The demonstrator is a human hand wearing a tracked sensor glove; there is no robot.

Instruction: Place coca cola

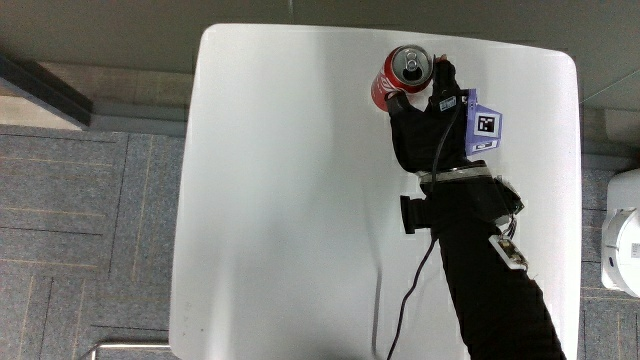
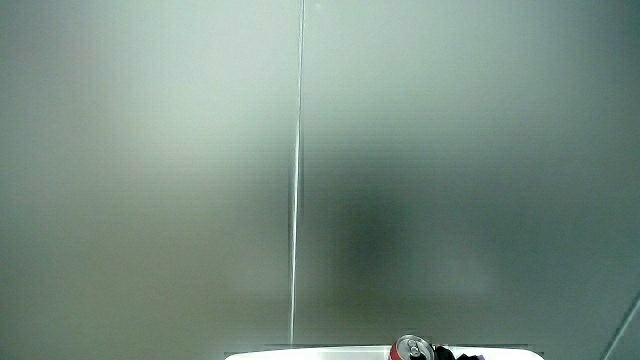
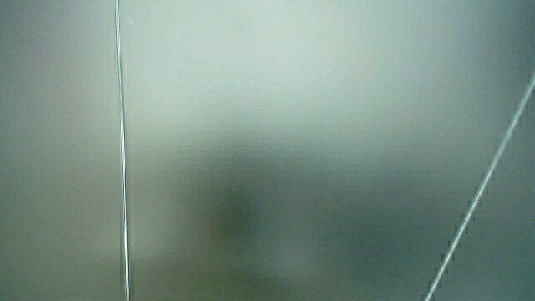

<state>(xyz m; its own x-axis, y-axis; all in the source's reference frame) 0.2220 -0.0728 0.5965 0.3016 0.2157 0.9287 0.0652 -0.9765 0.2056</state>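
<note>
A red Coca-Cola can (image 1: 402,78) with a silver top stands upright on the white table (image 1: 290,200), near its edge farthest from the person.

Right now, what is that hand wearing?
The hand wears a black glove. A small purple cube with a black-and-white square pattern sits on its back. A black sleeve covers the forearm, with a silvery band at the wrist, a small white box and a thin black cable.

There is one red cola can (image 1: 404,76), and its top shows in a side view (image 2: 409,349) too. There is one white table (image 1: 290,200). There is one hand (image 1: 432,125) in a black glove, with one little patterned cube (image 1: 482,124) on it.
</note>
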